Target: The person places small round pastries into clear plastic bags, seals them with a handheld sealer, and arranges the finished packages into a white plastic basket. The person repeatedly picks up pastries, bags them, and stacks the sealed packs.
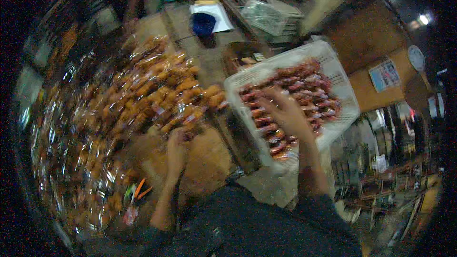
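A large heap of orange-brown, shiny clear-wrapped packs [166, 83] spreads over the table on my left. My left hand [176, 142] is at the heap's near edge, its fingers drawn together by a small dark reddish piece; blur hides what they hold. To the right, a white plastic crate [350, 90] stands tilted in view, with rows of reddish wrapped packs [304, 78] lying in it. My right hand [284, 114] reaches over these rows, fingers stretched out and apart, touching or just above the packs. I see nothing held in it.
Orange-handled scissors [140, 188] lie by the heap's near side. A dark blue cup-like thing [203, 24] and white paper [223, 21] are at the far table. Stacked pale crates [273, 16] stand behind. Racks with hanging things [381, 157] are at right.
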A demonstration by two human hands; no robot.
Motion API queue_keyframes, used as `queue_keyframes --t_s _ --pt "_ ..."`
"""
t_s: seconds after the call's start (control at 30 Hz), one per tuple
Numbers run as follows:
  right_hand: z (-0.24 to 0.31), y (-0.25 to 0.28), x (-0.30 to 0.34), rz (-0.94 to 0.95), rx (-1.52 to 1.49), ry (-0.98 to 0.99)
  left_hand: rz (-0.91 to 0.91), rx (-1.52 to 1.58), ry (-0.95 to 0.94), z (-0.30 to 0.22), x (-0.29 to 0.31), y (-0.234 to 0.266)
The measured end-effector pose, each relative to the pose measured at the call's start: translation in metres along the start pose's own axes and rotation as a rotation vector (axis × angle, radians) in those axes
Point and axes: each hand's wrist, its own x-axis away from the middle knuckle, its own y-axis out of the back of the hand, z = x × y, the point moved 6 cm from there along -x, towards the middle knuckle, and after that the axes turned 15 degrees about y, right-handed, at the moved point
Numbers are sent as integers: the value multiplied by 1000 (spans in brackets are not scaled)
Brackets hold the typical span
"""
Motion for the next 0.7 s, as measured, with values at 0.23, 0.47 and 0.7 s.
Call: queue_keyframes --t_s 0.23,0.47,0.7 --pt "-97 -305 -34 -41 283 111 -101 -555 105 50 -56 68" --pt "-91 -325 -25 270 381 -48 -547 -1056 -317 2 -204 141" --pt "-75 -315 -263 -166 591 504 -124 -1222 -161 16 -287 145"
